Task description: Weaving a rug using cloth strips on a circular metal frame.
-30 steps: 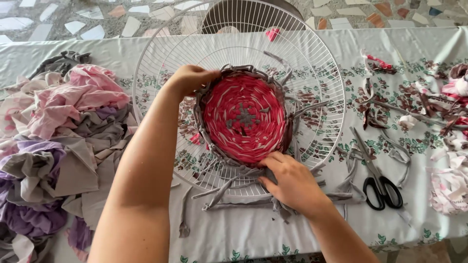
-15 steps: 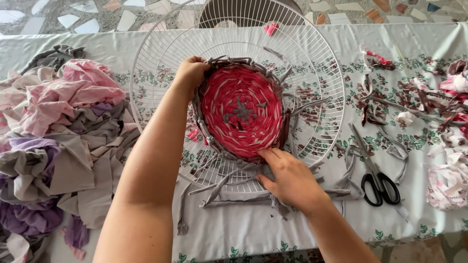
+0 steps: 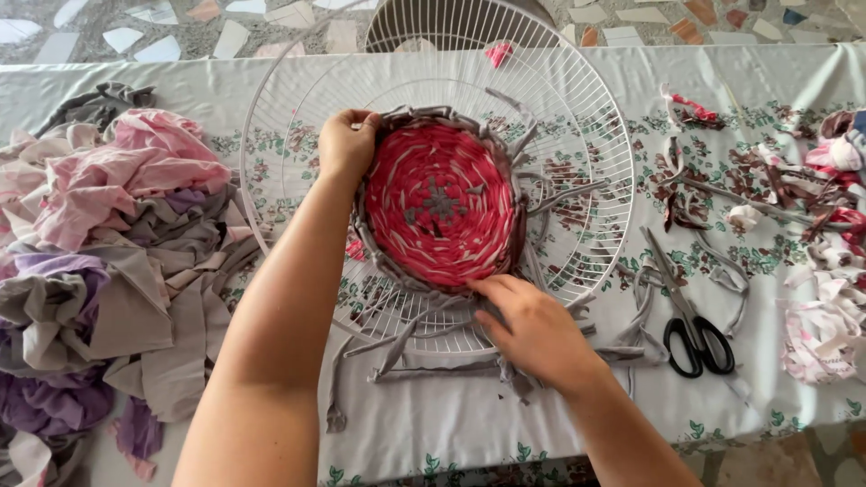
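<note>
The woven disc (image 3: pixel 440 206), pink with a grey border, lies inside the white wire guard (image 3: pixel 577 135) on the table (image 3: pixel 451 424). Left hand (image 3: pixel 345 144): fingers curled closed over the disc's upper left edge, gripping the grey border. Right hand (image 3: pixel 532 329): fingers bent down at the disc's lower edge, pressing on grey cloth strips (image 3: pixel 406 347); whether they pinch a strip cannot be told. Scissors (image 3: pixel 690 311) lie closed, just beyond the right fingers. A cloth pile (image 3: pixel 99 252) sits well apart from the left fingers.

Hands on a woven round
Left hand (image 3: pixel 345 142) and right hand (image 3: pixel 530 326) grip the pink woven disc (image 3: pixel 440 204) on a white wire grille (image 3: pixel 577 135)
</note>
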